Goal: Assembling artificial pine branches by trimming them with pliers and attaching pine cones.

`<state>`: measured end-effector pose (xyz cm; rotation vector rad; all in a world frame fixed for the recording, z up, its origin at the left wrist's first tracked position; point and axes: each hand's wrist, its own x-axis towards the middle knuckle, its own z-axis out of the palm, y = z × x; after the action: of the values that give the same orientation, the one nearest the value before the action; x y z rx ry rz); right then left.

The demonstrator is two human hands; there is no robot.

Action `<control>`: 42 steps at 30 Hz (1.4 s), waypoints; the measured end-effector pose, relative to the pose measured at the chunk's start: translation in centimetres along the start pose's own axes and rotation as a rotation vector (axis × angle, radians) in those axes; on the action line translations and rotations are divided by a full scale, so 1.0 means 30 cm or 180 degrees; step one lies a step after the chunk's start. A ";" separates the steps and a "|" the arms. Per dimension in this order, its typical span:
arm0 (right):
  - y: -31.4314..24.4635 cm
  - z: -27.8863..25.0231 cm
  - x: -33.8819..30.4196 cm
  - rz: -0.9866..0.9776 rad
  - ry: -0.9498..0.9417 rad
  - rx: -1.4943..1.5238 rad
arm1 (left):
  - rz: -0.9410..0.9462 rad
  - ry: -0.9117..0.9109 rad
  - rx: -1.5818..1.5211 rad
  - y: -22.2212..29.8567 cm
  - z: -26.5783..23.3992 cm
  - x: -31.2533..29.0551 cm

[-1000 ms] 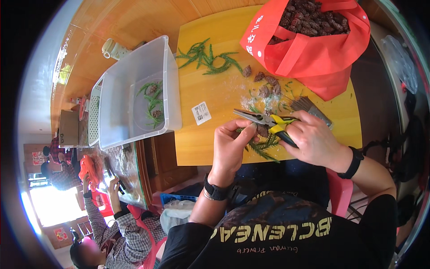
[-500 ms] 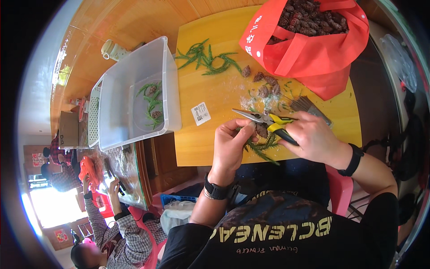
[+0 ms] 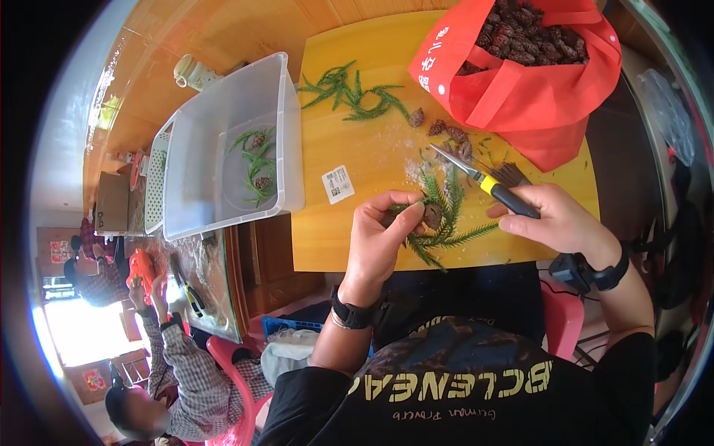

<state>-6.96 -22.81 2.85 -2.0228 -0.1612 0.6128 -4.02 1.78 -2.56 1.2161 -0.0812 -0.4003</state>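
Between the thumb and fingers of my left hand (image 3: 381,232) is a brown pine cone (image 3: 432,216). Green artificial pine sprigs (image 3: 450,215) fan out around it. My right hand (image 3: 561,223) grips needle-nose pliers (image 3: 492,186) with yellow and black handles; their jaws look closed and point to the far left, above the sprigs. The right fingers are close to the tip of one sprig, and I cannot tell whether they touch it. Beyond the pliers lie several loose pine cones (image 3: 457,135) and a bundle of thin brown sticks or wires (image 3: 512,175), partly covered by the pliers.
A red bag (image 3: 520,100) full of pine cones stands at the far right of the yellow table (image 3: 357,156). More green sprigs (image 3: 349,95) and a white label (image 3: 338,184) lie left. A clear plastic bin (image 3: 291,141) holds finished-looking sprigs with cones. Another person (image 3: 197,372) sits at left.
My right hand has drawn right and away from the pine cone, and the pliers' jaws have closed. The sprigs now spread more openly. The other person has put down their pliers.
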 end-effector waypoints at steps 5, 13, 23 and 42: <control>0.049 -0.004 0.017 0.0339 -0.0090 0.1001 | 0.0092 0.0080 0.0245 0.019 0.013 -0.019; -0.018 0.045 0.027 -0.0688 0.0905 0.0424 | 0.0108 -0.0052 0.0490 0.052 0.026 -0.032; -0.093 0.056 0.066 -0.2041 0.1492 -0.0792 | 0.0297 -0.0478 0.0790 0.066 0.030 -0.032; -0.082 -0.038 -0.052 -0.2291 0.0559 -0.1874 | 0.0391 -0.1621 -0.0917 0.022 -0.028 -0.004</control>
<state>-7.42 -23.01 5.95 -2.3394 -1.0064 -0.0910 -3.74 2.77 -2.22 0.7993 -0.5165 -0.5853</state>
